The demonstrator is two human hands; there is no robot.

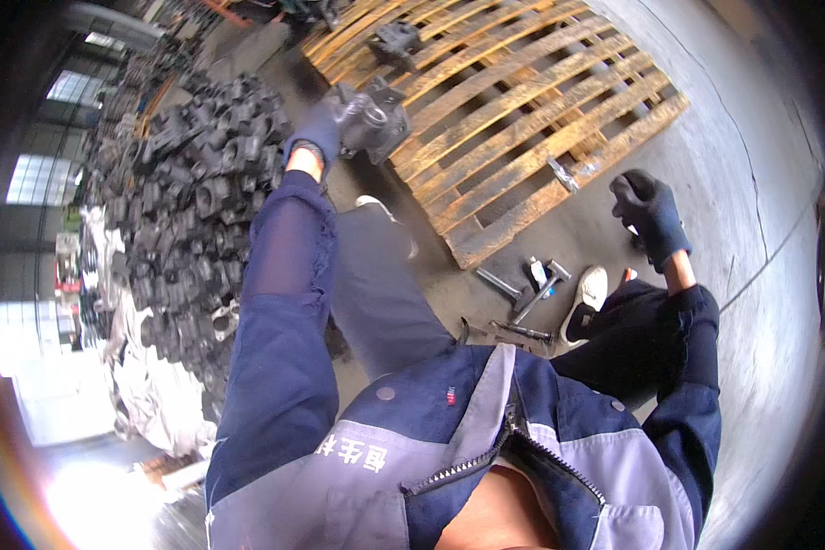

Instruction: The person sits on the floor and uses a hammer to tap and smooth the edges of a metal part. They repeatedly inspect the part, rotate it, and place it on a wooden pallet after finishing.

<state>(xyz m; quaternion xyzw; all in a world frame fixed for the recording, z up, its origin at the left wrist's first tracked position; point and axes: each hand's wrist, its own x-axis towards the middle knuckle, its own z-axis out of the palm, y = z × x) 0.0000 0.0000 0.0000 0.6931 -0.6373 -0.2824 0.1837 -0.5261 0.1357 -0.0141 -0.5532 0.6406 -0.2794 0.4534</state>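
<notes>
My left hand, in a dark blue glove, reaches out to the far left and grips a dark grey metal casting with a round bore. The casting is at the left edge of a wooden pallet, and blur hides some of the fingers. My right hand, in a dark glove, is held off to the right of the pallet with its fingers curled closed. What lies inside those fingers, if anything, is hidden. A second casting rests on the pallet's far left part.
A large heap of dark castings fills the left side. Hammers lie on the floor between my legs, by my shoe. A small metal piece sits at the pallet's near edge. Pale sheeting lies beside the heap.
</notes>
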